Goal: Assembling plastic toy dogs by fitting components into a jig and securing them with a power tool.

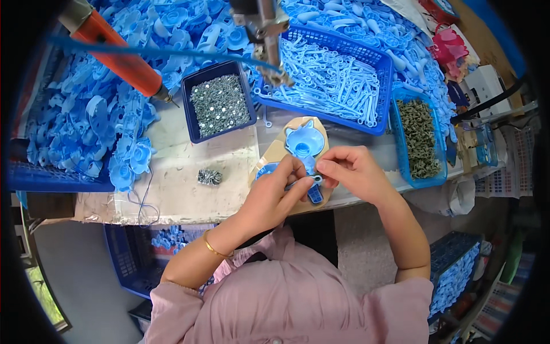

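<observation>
Both hands work over a tan fixture board [329,129] at the front of the table. A light blue cup-shaped plastic part [306,139] lies in it, with another blue part [267,169] left of it, partly under my left hand. My left hand [281,186] is closed in a pinch on a small blue plastic piece with a ring end [317,179]. My right hand [352,172] is closed just beside that ring, thumb and fingertips together; what they hold is hidden. A darker blue tab [315,195] shows below the ring.
A bin of small metal screws [219,106], a basket of blue ring-ended sticks [338,80] and a tray of dark metal pieces [421,137] surround the fixture. An orange power screwdriver [123,54] hangs at left. Blue plastic parts [97,126] are heaped behind; a screw clump [209,176] lies left.
</observation>
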Demonstrator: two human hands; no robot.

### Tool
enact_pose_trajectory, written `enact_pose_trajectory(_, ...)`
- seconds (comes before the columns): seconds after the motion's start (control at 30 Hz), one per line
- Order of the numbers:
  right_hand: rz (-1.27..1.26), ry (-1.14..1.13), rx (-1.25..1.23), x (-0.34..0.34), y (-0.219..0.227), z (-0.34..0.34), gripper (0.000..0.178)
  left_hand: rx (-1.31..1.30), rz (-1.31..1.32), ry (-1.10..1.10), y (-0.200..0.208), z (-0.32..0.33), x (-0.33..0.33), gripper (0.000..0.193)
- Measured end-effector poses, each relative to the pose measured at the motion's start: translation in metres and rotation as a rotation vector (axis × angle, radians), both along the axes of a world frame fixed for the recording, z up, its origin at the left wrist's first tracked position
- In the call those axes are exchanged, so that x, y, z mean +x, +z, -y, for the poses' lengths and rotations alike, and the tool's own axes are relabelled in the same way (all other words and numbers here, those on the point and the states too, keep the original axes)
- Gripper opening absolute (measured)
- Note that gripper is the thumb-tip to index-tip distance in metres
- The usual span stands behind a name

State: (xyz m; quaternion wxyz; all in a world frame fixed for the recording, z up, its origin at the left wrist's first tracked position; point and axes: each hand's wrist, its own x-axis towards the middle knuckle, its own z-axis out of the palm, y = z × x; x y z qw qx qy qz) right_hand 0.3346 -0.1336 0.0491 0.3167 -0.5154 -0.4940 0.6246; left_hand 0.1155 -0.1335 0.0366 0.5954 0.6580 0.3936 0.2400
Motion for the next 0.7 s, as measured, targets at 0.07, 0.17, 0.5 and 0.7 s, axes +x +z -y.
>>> enact_pose_trajectory(0.07, 0.019, 0.008, -0.005, -0.003, 0.001, 0.000, 0.017, 0.049, 0.005, 0.021, -0.004, 0.001, -0.002, 0.019)
enact_pose_trajectory(0.17, 0.070, 0.009, 0.008, -0.008, 0.003, 0.003, 0.017, 0.152, -0.036, 0.058, -0.011, 0.004, -0.003, 0.022)
enact_pose_trajectory(0.5, -0.036, 0.089, -0.077, -0.003, 0.002, 0.004, 0.014, 0.013, -0.034, -0.025, -0.006, 0.000, -0.010, 0.019)
enact_pose_trajectory(0.7, 0.095, 0.038, 0.316, -0.028, 0.003, 0.013, 0.016, 0.104, -0.054, 0.019, -0.009, 0.001, -0.018, 0.017)
